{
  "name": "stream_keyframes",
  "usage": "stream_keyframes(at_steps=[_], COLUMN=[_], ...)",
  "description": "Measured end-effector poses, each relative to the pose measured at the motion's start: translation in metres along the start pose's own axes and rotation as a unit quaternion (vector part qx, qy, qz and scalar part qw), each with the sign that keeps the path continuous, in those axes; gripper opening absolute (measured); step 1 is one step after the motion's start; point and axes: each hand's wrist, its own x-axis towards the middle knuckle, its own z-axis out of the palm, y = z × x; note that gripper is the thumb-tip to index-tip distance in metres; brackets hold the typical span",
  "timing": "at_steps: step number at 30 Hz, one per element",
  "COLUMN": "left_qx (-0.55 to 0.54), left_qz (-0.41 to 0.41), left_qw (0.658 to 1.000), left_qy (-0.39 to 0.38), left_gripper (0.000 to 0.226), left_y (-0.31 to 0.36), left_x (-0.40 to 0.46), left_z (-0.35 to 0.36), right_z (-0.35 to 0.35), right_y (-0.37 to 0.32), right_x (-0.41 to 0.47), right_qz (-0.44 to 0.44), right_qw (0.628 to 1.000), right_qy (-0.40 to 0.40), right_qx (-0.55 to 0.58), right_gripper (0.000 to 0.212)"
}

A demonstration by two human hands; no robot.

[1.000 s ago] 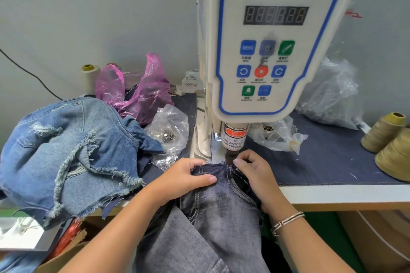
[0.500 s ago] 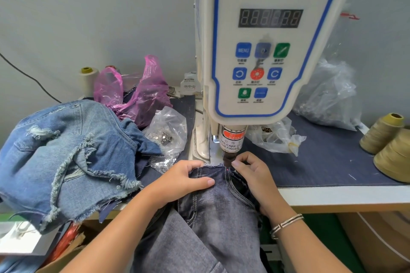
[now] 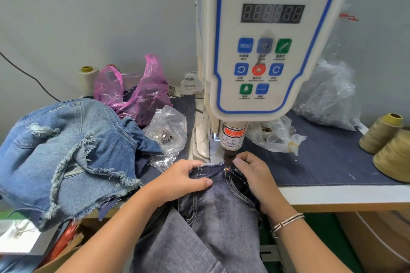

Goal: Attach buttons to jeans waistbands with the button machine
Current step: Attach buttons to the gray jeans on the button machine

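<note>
A white servo button machine [image 3: 261, 51] stands in the middle, and its dark punch head [image 3: 229, 156] hangs just above the waistband. Dark grey jeans [image 3: 213, 204] lie with the waistband under the punch. A small shiny button [image 3: 226, 169] with a red light spot sits on the waistband beside the fly. My left hand [image 3: 184, 178] grips the waistband left of the punch. On the right side, my right hand [image 3: 255, 175] pinches the waistband with its fingertips close to the punch.
A pile of light blue frayed denim shorts [image 3: 66, 153] lies on the left. Clear bags of metal buttons [image 3: 168, 133] sit beside the machine, with another small bag [image 3: 275, 135] on its right. Pink bag [image 3: 137, 93] behind. Thread cones [image 3: 381, 135] at right edge.
Both hands have stayed on the waistband with only small shifts. A shiny button with a red light spot now shows on the waistband under the punch.
</note>
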Motion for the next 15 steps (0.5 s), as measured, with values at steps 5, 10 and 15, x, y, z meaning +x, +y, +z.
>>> stream_keyframes(at_steps=[5,10,15], left_qx=[0.013,0.023,-0.014], left_qz=[0.006,0.02,0.033], left_qw=[1.0,0.999,0.999], left_qy=[0.006,0.01,0.009], left_gripper=[0.054,0.037,0.016], left_y=[0.0013,0.0031,0.0091], left_x=[-0.0009,-0.0031,-0.0061], left_z=[-0.0003,0.0014,0.0004], right_z=[-0.0006,-0.0016,-0.0015], right_y=[-0.001,-0.0017,-0.0045], right_x=[-0.0009,-0.0019,-0.0031], right_qz=[-0.006,-0.009,-0.008], right_qw=[1.0,1.0,1.0], right_qy=[0.001,0.0,-0.01], right_qx=[-0.002,0.011,0.014], right_gripper=[0.023,0.026,0.031])
